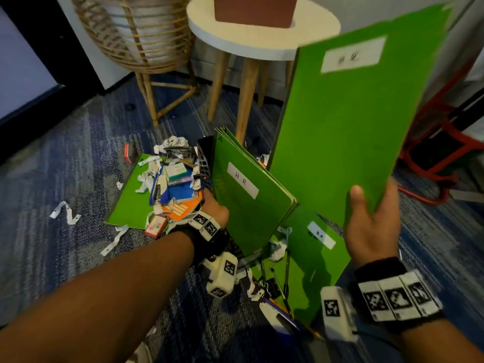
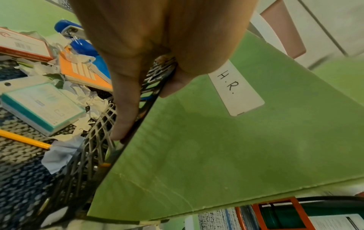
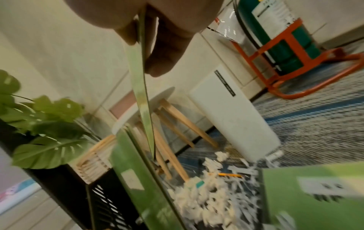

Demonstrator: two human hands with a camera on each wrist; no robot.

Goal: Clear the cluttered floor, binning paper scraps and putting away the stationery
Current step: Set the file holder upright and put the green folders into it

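Currently the raised green folder is the biggest thing: right hand pinches its lower corner, thumb on front, fingers behind, sheet up in the air and blurred. Thin card, light, probably floppy when held by one corner; a grip nearer mid-edge or along the spine would likely steady it. Label side looks smooth, maybe a bit slippery.

Next, the folder stack marked HR, standing tilted against a black mesh file holder. Left hand clamps both together, thumb on the mesh side, fingers on the top folder. Several folders thick, so stiffer and heavier than the single one; best held at the edge with the holder as backing.

Third folder lies flat on the carpet below, another floor folder under the pile. Take these by an edge, slide a finger under.

Small stuff: blue stapler, orange notebook, boxed pads, all rigid, easy. Pencil rolls. Paper scraps are light, crushable, scoop by handfuls.
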